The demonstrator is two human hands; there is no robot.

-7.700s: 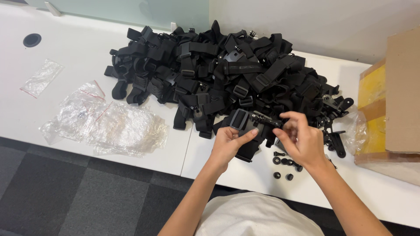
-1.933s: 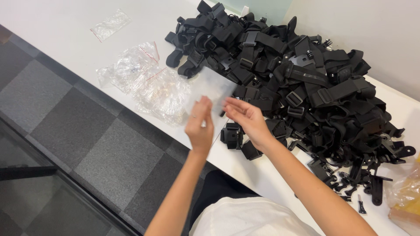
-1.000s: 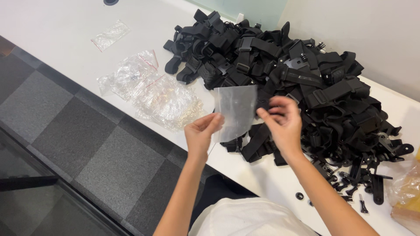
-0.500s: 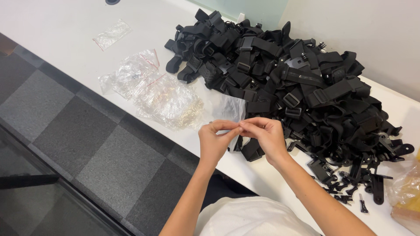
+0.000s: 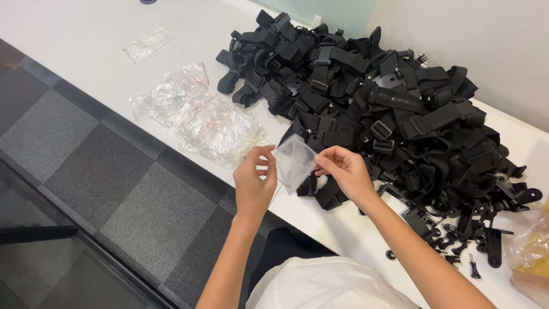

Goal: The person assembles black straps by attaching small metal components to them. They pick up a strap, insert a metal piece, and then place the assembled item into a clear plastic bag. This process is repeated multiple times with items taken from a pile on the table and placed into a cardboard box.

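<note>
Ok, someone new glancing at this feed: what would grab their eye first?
First, the big heap of black straps and buckles covering the right half of the white table. Next, the small clear plastic bag held up between the left hand and right hand, just in front of the heap. Left of them lies a crumpled pile of clear bags.

Clear glossy plastic bag (image 5: 293,161); matt black cloth straps (image 5: 394,114).

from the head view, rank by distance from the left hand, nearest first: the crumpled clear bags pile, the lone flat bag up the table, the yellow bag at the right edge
1. crumpled clear bags pile, just up-left of the left hand.
2. lone flat bag, farther up-left on the table.
3. yellow bag, far right edge.
</note>
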